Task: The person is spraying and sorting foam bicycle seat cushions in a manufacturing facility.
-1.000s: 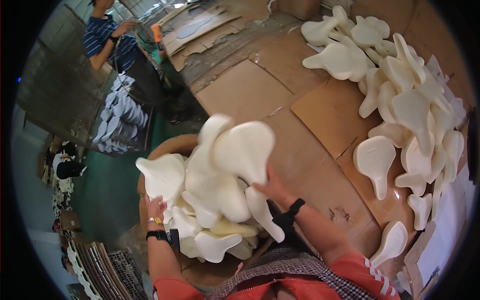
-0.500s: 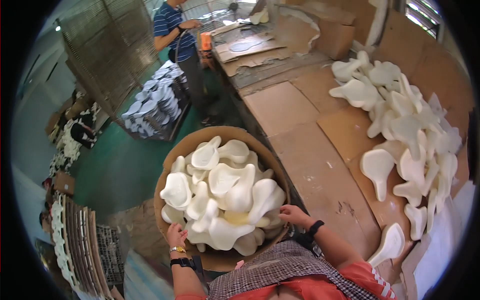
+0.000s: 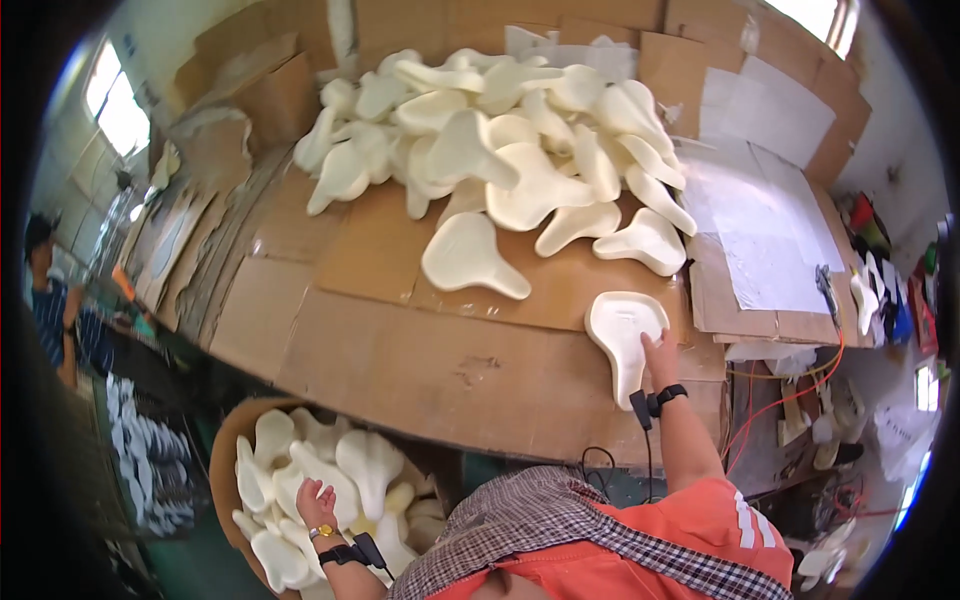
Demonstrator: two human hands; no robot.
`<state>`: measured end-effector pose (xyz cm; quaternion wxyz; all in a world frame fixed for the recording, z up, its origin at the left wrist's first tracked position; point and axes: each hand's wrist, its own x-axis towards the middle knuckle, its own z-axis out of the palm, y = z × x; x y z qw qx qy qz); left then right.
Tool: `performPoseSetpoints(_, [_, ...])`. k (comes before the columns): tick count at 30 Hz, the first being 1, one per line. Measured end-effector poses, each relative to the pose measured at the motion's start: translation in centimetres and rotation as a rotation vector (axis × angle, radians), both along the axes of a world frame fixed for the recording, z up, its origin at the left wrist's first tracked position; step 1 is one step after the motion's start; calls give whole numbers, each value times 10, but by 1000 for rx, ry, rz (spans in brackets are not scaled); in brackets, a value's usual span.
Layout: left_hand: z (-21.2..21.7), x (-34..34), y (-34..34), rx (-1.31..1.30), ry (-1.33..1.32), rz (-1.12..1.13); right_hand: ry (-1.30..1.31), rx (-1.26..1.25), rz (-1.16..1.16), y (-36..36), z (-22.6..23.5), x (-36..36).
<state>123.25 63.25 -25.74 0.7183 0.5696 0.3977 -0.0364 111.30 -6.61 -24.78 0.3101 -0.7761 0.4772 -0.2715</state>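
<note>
Bench (image 3: 450,350), cardboard-covered: widest thing here; runs under the right hand's contact point and far off to its left.

Heap of pale pieces (image 3: 535,185): beyond the contact point and mostly to its left, pieces overlapping at mixed angles. The nearest loose one (image 3: 465,255) lies left of the grip, apart from it.

Round brown bin (image 3: 222,455): left of the contact point and nearer the body, filled with like pieces.

Seat-shaped piece (image 3: 615,325): under the right fingers, lying on the bench just left of the hand, apart from the heap. Step in hand, as judged: handling this single piece at its edge; cannot tell whether it is being taken up or set down. Judged need: if lifted, fingers hooked under the rim with the thumb opposing, and the neck kept from swinging.

Appearance: creamy white, smooth, dish side up; broad rounded body with raised rim, tapering to a narrow neck pointing toward the body. Faint marking in the dish, too small to make out.

Right hand (image 3: 660,362): fingers on the piece's right rim, a little spread. Cannot tell whether the thumb is clamped against them.

Left hand (image 3: 316,503): over the bin's pieces, fingers apart, loosely curled, nothing held. Contact with the pieces beneath: cannot tell.
</note>
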Motion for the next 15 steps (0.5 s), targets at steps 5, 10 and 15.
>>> performPoseSetpoints(5, [21,123,-110,28,-37,-299,-121,10,110,27,-16,27])
performPoseSetpoints(10, [43,235,-246,77,-120,-594,-253,-43,474,69,-6,67])
performPoseSetpoints(15, [68,313,-347,58,-138,-701,-359,116,311,-16,57,130])
